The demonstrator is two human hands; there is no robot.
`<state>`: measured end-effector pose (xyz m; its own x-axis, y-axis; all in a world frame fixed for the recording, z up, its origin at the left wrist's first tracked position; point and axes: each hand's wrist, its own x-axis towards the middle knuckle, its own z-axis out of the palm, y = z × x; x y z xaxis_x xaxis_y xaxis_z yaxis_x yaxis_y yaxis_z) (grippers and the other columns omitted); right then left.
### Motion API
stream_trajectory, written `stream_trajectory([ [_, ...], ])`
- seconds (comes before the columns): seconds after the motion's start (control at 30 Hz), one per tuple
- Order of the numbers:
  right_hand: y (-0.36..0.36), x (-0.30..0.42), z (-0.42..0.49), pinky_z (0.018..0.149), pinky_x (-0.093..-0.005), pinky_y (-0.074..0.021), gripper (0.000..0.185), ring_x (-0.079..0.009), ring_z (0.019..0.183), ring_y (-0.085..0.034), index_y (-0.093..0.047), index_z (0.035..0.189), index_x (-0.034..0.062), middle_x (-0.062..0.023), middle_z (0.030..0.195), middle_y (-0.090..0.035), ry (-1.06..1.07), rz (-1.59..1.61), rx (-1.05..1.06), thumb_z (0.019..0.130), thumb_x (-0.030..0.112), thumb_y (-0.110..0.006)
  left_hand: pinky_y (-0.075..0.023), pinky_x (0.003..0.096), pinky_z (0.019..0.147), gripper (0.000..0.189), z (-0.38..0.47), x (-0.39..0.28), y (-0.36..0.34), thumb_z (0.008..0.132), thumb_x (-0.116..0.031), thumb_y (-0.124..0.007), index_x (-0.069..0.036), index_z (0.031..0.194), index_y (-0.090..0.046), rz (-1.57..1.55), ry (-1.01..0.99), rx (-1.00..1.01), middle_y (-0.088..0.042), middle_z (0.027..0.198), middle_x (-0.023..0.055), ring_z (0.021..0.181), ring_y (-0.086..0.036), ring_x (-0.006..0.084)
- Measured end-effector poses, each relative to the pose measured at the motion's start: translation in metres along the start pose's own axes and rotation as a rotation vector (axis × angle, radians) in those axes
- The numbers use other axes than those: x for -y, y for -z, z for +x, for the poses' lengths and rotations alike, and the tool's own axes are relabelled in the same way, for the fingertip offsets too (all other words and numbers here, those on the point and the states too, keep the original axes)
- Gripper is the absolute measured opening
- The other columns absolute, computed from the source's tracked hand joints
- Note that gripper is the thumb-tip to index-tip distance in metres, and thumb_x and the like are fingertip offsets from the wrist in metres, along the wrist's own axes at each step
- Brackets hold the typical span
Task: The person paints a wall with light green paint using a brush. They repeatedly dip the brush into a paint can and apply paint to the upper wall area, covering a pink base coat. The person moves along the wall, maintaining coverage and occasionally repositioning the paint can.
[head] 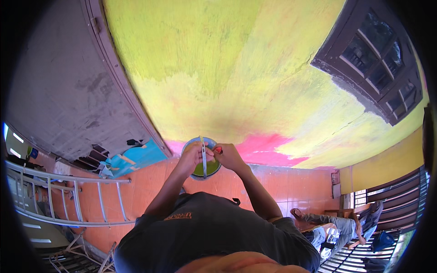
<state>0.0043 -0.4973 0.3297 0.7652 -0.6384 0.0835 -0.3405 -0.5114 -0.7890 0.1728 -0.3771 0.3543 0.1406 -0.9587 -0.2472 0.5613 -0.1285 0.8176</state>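
Observation:
Before my chest hangs a round bucket (194, 176) with yellow-green paint (209, 168) inside. A flat pale handle strip (204, 167) crosses over its mouth. My left hand (195, 155) is closed around this strip, fingers curled over the bucket's opening. My right hand (229, 156), at the right side of the rim, grips a tool with a red handle end (218, 149), likely a paintbrush; its lower part is hidden by the hand and bucket. Beyond the bucket stands a wall (205, 102) coated unevenly in yellow-green, with bright pink patches (263, 148) low down.
A grey door (68, 75) with a broken lower part and blue sheet (131, 158) is at left. An aluminium ladder (76, 201) stands on the orange tiled floor (150, 181). A wooden-framed window (372, 58) is upper right. A person (341, 225) sits at lower right.

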Motion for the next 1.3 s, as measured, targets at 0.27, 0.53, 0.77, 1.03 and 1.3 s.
stream_trajectory([
  [0.27,0.003,-0.023,-0.049,0.072,-0.0336,-0.0578,0.022,-0.0207,0.075,-0.074,-0.075,0.097,-0.0023,-0.0154,0.082,-0.076,-0.130,0.116,-0.230,0.092,0.019,-0.074,-0.0569,0.0415,0.090,0.039,0.014,0.027,0.008,0.105,-0.025,-0.045,0.004,0.131,-0.051,-0.004,0.097,-0.021,-0.070,0.100,0.0184,0.093,-0.071,0.0302],
  [0.53,0.003,-0.043,-0.075,0.067,-0.0322,-0.0577,0.024,-0.0182,0.071,-0.074,-0.075,0.097,-0.0028,-0.0138,0.079,-0.076,-0.155,0.141,-0.377,0.092,0.021,-0.075,-0.0589,0.0407,0.088,0.032,0.031,0.050,0.003,0.107,-0.027,-0.046,0.000,0.122,-0.053,0.026,0.148,0.049,-0.069,0.098,0.0190,0.093,-0.071,0.0290],
  [0.77,0.001,-0.048,-0.090,0.065,-0.0291,-0.0565,0.022,-0.0146,0.069,-0.072,-0.073,0.093,-0.0061,-0.0111,0.075,-0.075,-0.222,0.420,-0.557,0.094,0.016,-0.071,-0.0568,0.0377,0.088,0.035,0.027,0.050,-0.012,0.106,-0.030,-0.049,0.001,0.120,-0.058,0.128,0.133,0.098,-0.070,0.097,0.0148,0.089,-0.071,0.0255],
  [1.03,0.001,-0.045,-0.097,0.066,-0.0310,-0.0574,0.022,-0.0161,0.070,-0.073,-0.074,0.092,-0.0045,-0.0111,0.074,-0.075,-0.175,0.231,-0.623,0.093,0.017,-0.071,-0.0561,0.0379,0.090,0.036,0.029,0.048,-0.020,0.107,-0.032,-0.049,0.000,0.118,-0.062,0.185,0.133,0.137,-0.071,0.096,0.0135,0.090,-0.071,0.0240],
  [1.3,0.001,-0.055,-0.098,0.066,-0.0305,-0.0577,0.021,-0.0157,0.070,-0.073,-0.073,0.091,-0.0047,-0.0121,0.074,-0.075,-0.200,0.323,-0.696,0.092,0.016,-0.073,-0.0595,0.0383,0.083,0.032,0.045,0.058,-0.011,0.107,-0.029,-0.050,0.001,0.117,-0.058,0.167,0.154,0.156,-0.070,0.094,0.0156,0.086,-0.072,0.0256],
])
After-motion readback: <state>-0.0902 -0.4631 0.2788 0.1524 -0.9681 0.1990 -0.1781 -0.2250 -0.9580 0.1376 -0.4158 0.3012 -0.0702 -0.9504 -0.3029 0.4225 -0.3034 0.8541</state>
